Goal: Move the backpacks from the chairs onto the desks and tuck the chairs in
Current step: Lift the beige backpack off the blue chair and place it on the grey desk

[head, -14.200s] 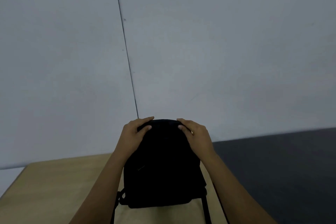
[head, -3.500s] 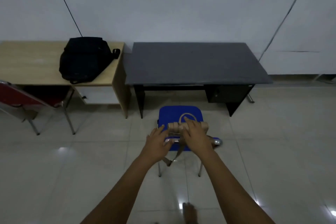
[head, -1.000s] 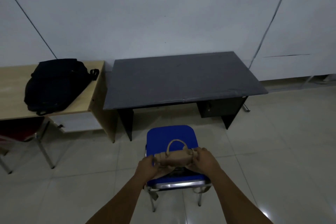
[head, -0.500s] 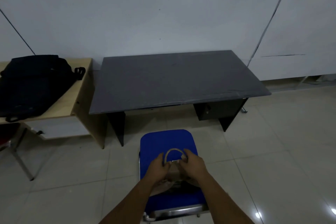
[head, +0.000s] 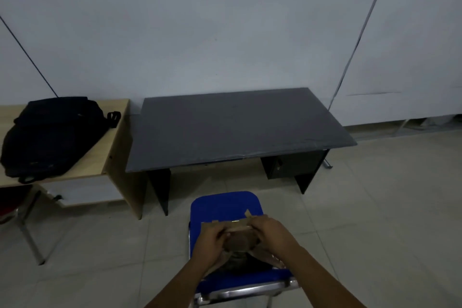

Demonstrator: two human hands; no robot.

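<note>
head view, looking forward and down. we see the tan backpack point(head: 238, 236) low in the middle of the frame, above the seat of the blue chair point(head: 225, 207), and it lies directly between our two hands. our left hand point(head: 208, 245) is closed around the bag's left side, fingers curled over the fabric; our right hand point(head: 272, 235) is closed around its right side in the same manner, fingers wrapped over the upper edge. both hands are thus clenched on the bag, one on each flank (whether its underside touches the seat we cannot tell, since the hands and the bag hide the contact). a flat tan strip runs across the top of the bag between the hands, and a loose flap hangs under the right wrist.

the blue chair stands on the tiled floor point(head: 375, 232), in front of the dark grey surface point(head: 237, 130) and apart from it; its chrome back rail shows at the bottom edge of the frame. the dark grey surface stands against the wall, with a dark drawer unit point(head: 292, 165) under its right end.

to the left, just beside it, stands a light wood surface point(head: 107, 147), on which a black backpack point(head: 50, 135) lies. a red chair point(head: 10, 202) shows partly beneath that surface, at the left edge.
</note>
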